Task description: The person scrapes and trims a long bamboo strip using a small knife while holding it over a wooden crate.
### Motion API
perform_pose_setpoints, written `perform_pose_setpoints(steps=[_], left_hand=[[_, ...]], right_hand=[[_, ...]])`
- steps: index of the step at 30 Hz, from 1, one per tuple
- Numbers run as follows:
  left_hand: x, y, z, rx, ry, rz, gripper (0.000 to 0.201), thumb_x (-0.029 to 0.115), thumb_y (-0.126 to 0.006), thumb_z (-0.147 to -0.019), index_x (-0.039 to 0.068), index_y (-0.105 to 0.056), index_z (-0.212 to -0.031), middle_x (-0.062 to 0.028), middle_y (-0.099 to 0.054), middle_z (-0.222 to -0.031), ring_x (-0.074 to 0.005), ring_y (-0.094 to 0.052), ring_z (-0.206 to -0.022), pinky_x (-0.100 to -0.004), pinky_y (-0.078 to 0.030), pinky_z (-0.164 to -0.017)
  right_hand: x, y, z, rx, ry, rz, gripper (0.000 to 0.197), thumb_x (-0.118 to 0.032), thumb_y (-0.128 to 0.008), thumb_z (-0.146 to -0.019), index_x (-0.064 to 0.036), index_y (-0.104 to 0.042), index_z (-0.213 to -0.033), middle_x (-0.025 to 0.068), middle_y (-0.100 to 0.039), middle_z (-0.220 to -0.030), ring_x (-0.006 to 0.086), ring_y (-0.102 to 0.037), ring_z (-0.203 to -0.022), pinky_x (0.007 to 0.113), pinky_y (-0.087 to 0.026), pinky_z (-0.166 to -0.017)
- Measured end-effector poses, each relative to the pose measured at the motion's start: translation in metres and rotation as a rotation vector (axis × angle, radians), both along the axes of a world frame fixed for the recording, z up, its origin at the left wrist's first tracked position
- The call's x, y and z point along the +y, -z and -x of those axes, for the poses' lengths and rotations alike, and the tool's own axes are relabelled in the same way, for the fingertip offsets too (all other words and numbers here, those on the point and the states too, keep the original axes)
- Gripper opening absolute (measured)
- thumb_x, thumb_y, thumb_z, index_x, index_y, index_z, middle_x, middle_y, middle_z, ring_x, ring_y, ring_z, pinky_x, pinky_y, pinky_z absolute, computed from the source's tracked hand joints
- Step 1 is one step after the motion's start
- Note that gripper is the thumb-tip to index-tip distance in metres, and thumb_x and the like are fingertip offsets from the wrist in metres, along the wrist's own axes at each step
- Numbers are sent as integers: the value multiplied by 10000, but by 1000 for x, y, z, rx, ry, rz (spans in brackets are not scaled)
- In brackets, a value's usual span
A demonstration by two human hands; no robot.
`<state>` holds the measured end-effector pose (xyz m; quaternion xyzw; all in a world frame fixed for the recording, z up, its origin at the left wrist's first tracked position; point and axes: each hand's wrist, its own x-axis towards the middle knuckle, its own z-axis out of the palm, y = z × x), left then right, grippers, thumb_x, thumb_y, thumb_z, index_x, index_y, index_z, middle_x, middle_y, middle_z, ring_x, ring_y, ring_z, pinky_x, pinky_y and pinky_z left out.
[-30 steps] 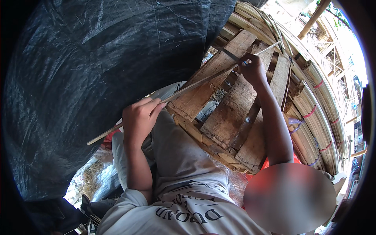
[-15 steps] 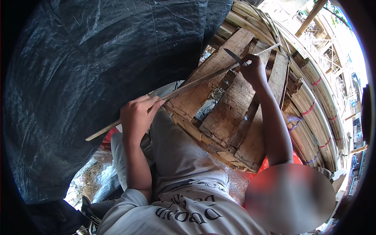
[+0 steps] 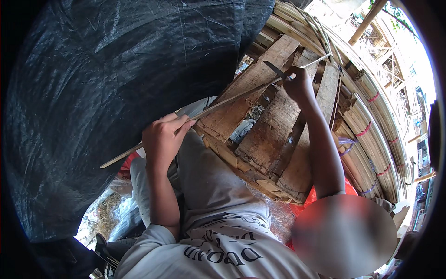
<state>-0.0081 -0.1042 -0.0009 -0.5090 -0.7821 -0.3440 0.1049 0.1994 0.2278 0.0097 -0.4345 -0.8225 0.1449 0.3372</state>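
Observation:
My left hand (image 3: 162, 135) is closed around a long, thin bamboo strip (image 3: 232, 99) over my thigh. The strip slants from the lower left up to the far right, across a low slatted wooden platform (image 3: 267, 132). In my right hand (image 3: 298, 84), above the far planks, is a knife (image 3: 274, 69) with a dark blade pointing up and left. That blade lies close to the strip's far part; whether it touches, I cannot tell. The fingers hide the knife's handle and some of the strip.
A large black plastic sheet (image 3: 125, 79) hangs on the left. Bundles of bamboo strips (image 3: 367, 132), tied with pink and purple bands, stand along the right. Loose long strips (image 3: 320, 28) lie beyond the platform. Red plastic (image 3: 350, 187) shows beside my right elbow.
My right hand and the knife have shifted slightly left and nearer to me. The strip looks a little narrower, as if turned. My left hand stays almost in place.

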Motion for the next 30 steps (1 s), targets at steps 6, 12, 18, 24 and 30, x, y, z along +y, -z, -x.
perform_pose_setpoints(steps=[6, 12, 18, 24, 30], left_hand=[[0, 1, -1, 3, -20, 3, 195, 240, -789, -881, 79, -798, -992, -76, -697, -794, -287, -676, -672, -375, -476, -581], [-2, 4, -2, 30, -30, -1, 193, 253, -788, -881, 91, -802, -983, -70, -704, -807, -285, -681, -673, -377, -488, -587], [-5, 6, -5, 60, -32, -57, 190, 285, -771, -889, 112, -795, -963, -56, -683, -776, -287, -684, -681, -379, -518, -590], [-9, 2, -5, 15, -46, -19, 195, 261, -777, -898, 96, -808, -999, -77, -707, -806, -285, -688, -678, -375, -498, -592], [-8, 3, -4, 15, -53, 3, 184, 244, -775, -901, 90, -805, -996, -90, -673, -764, -278, -646, -622, -384, -449, -560]], right_hand=[[-6, -3, 6, 24, -13, 104, 100, -103, -705, -833, -37, -726, -905, 221, -725, -842, 381, -724, -833, 461, -553, -775], [1, -7, 3, -58, -88, 74, 133, -116, -705, -841, -39, -715, -949, 258, -717, -879, 435, -710, -878, 491, -552, -794], [4, -25, 10, -223, -78, 150, 170, -163, -698, -868, -48, -715, -992, 248, -719, -871, 393, -726, -881, 448, -561, -772], [17, 7, 7, -35, -58, 121, 230, -257, -780, -882, -68, -733, -1003, 199, -740, -859, 314, -736, -804, 413, -562, -732], [26, 0, -1, -16, -57, 5, 146, -191, -754, -897, -73, -753, -983, 198, -743, -851, 362, -731, -780, 449, -553, -706]])
